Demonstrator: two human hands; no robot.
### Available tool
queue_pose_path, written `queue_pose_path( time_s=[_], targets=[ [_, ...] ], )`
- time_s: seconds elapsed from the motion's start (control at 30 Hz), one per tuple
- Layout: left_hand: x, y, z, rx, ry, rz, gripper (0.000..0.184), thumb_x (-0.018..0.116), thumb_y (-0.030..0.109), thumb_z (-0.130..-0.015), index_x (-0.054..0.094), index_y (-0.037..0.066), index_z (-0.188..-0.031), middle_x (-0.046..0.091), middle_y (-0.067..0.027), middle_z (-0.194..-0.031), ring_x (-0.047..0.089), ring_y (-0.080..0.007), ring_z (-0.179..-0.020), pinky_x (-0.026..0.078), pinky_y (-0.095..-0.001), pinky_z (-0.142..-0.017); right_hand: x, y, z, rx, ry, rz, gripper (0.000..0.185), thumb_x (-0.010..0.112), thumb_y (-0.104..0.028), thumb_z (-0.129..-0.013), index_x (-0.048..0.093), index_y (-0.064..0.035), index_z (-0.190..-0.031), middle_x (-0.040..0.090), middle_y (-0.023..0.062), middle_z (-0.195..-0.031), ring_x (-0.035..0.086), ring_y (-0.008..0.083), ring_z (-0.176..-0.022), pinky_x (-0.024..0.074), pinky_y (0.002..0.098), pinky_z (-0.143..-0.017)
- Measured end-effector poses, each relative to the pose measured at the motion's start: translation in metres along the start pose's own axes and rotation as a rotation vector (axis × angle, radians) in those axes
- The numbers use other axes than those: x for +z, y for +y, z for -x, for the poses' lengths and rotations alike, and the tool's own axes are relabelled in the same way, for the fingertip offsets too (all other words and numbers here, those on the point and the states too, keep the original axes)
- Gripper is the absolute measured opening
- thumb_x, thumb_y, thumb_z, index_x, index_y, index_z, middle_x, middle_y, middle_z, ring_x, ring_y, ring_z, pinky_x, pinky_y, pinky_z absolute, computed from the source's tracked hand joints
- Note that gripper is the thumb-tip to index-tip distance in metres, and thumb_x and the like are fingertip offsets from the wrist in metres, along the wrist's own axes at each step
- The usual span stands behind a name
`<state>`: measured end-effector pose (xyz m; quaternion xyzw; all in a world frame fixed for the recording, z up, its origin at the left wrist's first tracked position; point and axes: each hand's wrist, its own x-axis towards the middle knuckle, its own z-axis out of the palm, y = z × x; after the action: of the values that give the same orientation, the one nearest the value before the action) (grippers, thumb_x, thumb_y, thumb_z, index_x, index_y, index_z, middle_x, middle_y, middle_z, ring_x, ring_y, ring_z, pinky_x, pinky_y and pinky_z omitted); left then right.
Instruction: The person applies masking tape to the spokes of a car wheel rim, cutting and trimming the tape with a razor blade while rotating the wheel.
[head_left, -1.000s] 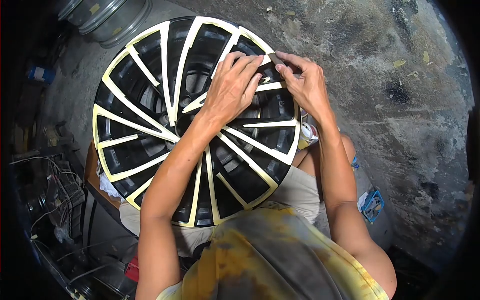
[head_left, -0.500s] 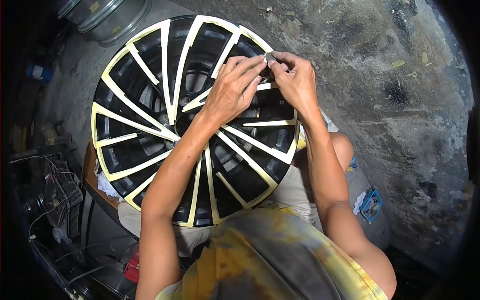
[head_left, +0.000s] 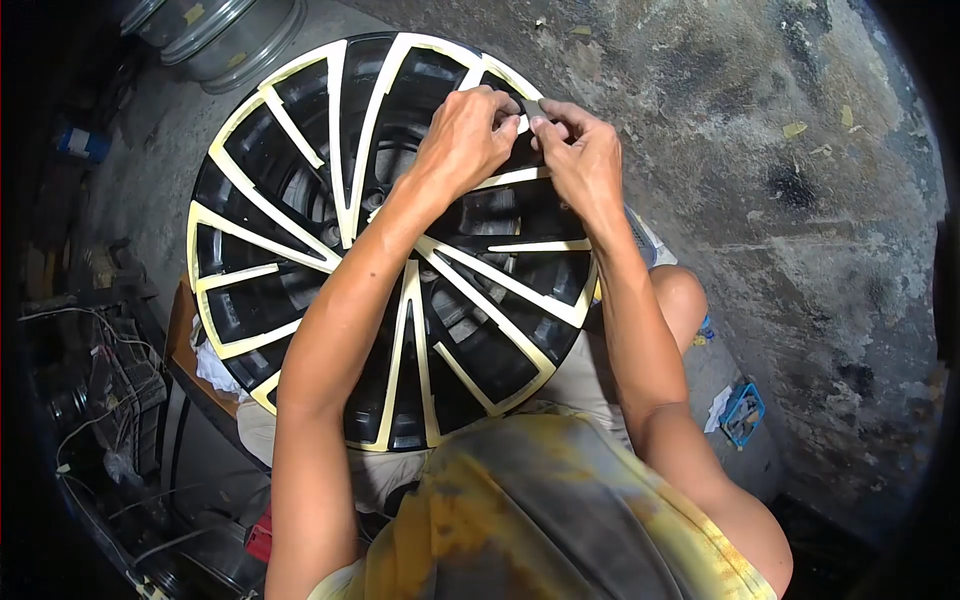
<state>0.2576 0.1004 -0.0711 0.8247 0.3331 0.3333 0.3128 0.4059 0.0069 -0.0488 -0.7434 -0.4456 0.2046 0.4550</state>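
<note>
A black multi-spoke wheel rim (head_left: 470, 385) rests across the person's lap, its spoke faces and edge covered with pale yellow masking tape (head_left: 520, 345). At the rim's upper right edge, my right hand (head_left: 585, 155) pinches a small flat grey piece (head_left: 534, 108) between thumb and fingers; its exact kind is unclear. Beside it, my left hand (head_left: 465, 140) is closed, fingers curled, with a small white strip (head_left: 522, 124) at its fingertips that looks like tape. The fingertips of both hands nearly meet over the taped edge, and the left hand and forearm hide some spokes.
Silver wheel rims (head_left: 225, 45) stand at the upper left, near a blue can (head_left: 82, 144). Cables and dark equipment (head_left: 110, 390) lie at left. On the right is a stained concrete floor (head_left: 800, 220), with a small blue basket (head_left: 742, 413) by the person's knee.
My left hand has drawn slightly up and its fingers have curled in, showing a white strip at the fingertips. My right hand has shifted slightly left. The rim has moved a little.
</note>
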Motion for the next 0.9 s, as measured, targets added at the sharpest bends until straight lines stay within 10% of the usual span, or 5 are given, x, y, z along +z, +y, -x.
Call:
queue_pose_path(
  time_s=[0.13, 0.53, 0.73, 0.8, 0.9],
  targets=[
    [-0.003, 0.008, -0.008, -0.094, -0.079, -0.043, 0.027, 0.075, 0.020, -0.097, 0.081, -0.005, -0.107, 0.080, -0.0255, -0.099, 0.079, -0.0403, -0.091, 0.062, -0.0462, -0.086, -0.004, 0.013, -0.014, -0.262, 0.054, -0.007, 0.032, 0.077, -0.018, -0.098, 0.082, -0.0002, -0.124, 0.075, 0.0090, -0.078, 0.068, 0.0174, -0.069, 0.0565, 0.0361, -0.072],
    [-0.004, 0.009, -0.028, -0.098, -0.002, -0.163, 0.031, 0.073, 0.026, -0.096, 0.082, -0.003, -0.101, 0.080, -0.0269, -0.096, 0.080, -0.0431, -0.094, 0.062, -0.0499, -0.090, -0.078, 0.053, 0.043, 0.116, 0.063, -0.046, 0.043, 0.064, -0.020, -0.112, 0.051, 0.0040, -0.146, 0.074, 0.0132, -0.097, 0.074, 0.0186, -0.086, 0.0585, 0.0313, -0.077],
    [-0.103, -0.010, -0.013, -0.055, 0.213, -0.309, 0.025, 0.078, 0.024, -0.101, 0.082, 0.001, -0.111, 0.083, -0.0172, -0.096, 0.079, -0.0296, -0.085, 0.060, -0.0413, -0.082, -0.086, 0.084, 0.125, 0.355, -0.102, -0.007, 0.044, 0.085, -0.039, -0.099, 0.077, 0.0030, -0.111, 0.079, 0.0088, -0.099, 0.068, 0.0140, -0.088, 0.0557, 0.0323, -0.084],
    [-0.154, -0.025, 0.000, -0.235, 0.246, -0.373, 0.028, 0.080, 0.028, -0.099, 0.080, 0.001, -0.103, 0.079, -0.0227, -0.092, 0.077, -0.0452, -0.088, 0.060, -0.0489, -0.079, -0.082, 0.074, 0.156, 0.345, -0.144, -0.080, 0.044, 0.085, -0.039, -0.099, 0.079, 0.0032, -0.111, 0.078, 0.0053, -0.095, 0.065, 0.0115, -0.087, 0.0547, 0.0315, -0.082],
    [-0.218, -0.069, 0.034, -0.332, 0.380, -0.703, 0.044, 0.073, 0.045, -0.104, 0.079, 0.001, -0.103, 0.078, -0.0194, -0.091, 0.075, -0.0423, -0.087, 0.057, -0.0473, -0.082, -0.078, 0.075, 0.175, 0.448, -0.198, -0.084, 0.037, 0.080, -0.030, -0.104, 0.079, 0.0043, -0.117, 0.078, 0.0032, -0.097, 0.064, 0.0102, -0.087, 0.0541, 0.0314, -0.082]
  ],
)
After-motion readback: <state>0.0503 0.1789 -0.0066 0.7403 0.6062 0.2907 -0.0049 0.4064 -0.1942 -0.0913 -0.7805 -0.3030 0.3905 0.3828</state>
